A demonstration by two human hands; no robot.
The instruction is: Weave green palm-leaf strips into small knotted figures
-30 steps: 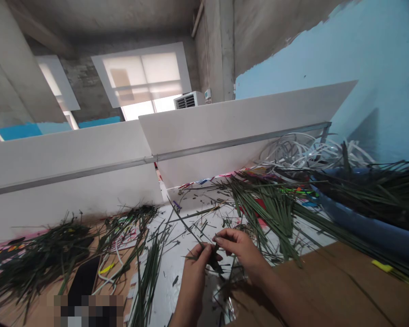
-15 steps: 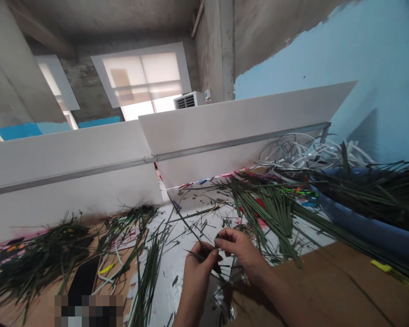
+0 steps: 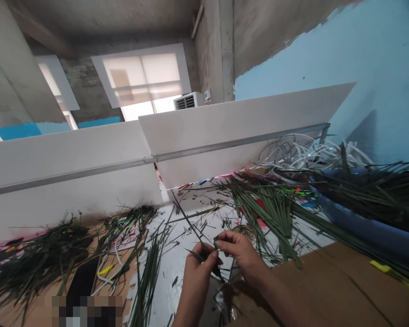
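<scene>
My left hand is closed around a small piece of folded green leaf strips, with one long strip sticking out toward the back of the table. Dark leaf ends poke out below its fingers. Close beside it, my right hand pinches a short green leaf end between thumb and forefinger. The two hands nearly touch at the fingertips. The woven shape within the left hand is mostly hidden by the fingers.
Long leaf strips lie left of my hands, and a fanned bundle lies behind on the right. A blue basin holds more leaves. A black phone and white cable lie left. Cardboard covers the front right.
The long strip's far end has shifted slightly to the right. My right fingers have moved a little, and more of the green leaf end shows at their tips.
</scene>
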